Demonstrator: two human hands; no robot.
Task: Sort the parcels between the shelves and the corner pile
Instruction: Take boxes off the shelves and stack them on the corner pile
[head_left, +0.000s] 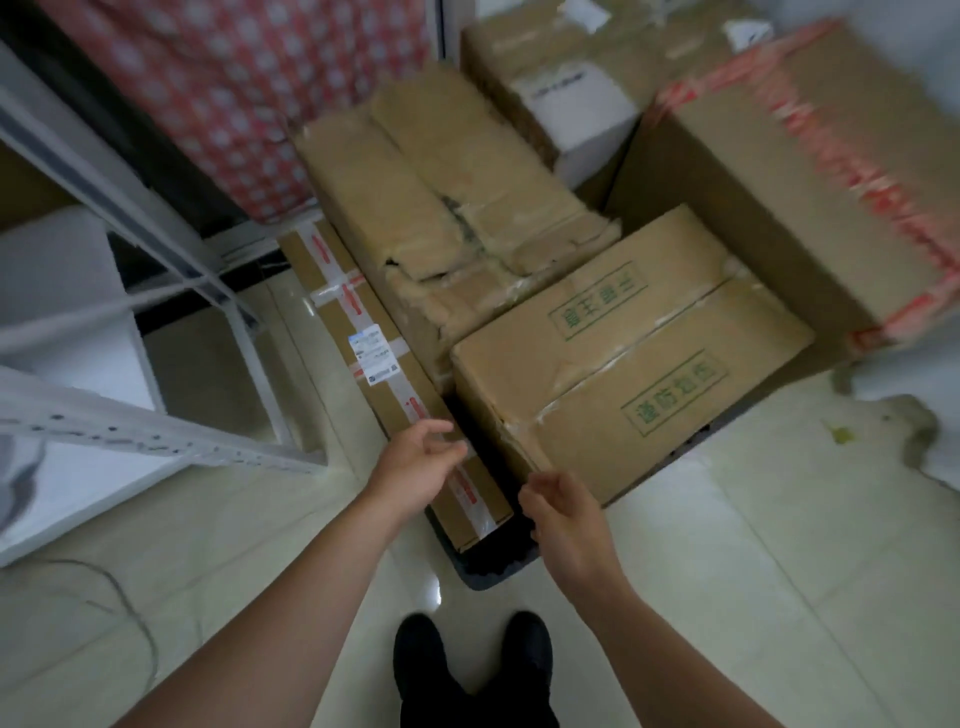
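Both arms bare, stretched fwd & down, forearms converging. L hand (415, 467): back up, fingers loosely curled, thumb apart, nothing held. R hand (563, 522): slightly nearer the body, fingers relaxed w/ slight curl, nothing held. Hands near, not touching.

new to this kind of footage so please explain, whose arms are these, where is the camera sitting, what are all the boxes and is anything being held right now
There is no machine here. A person wears one camera on the head, looking down, so the arms are their own. The left hand reaches over the near end of a long narrow box lying along the pile's left side. The right hand is by the near corner of a box with green print. Both hands have loose fingers and grip nothing. Behind sit a battered taped box and a big box with red tape. A white shelf frame stands at the left.
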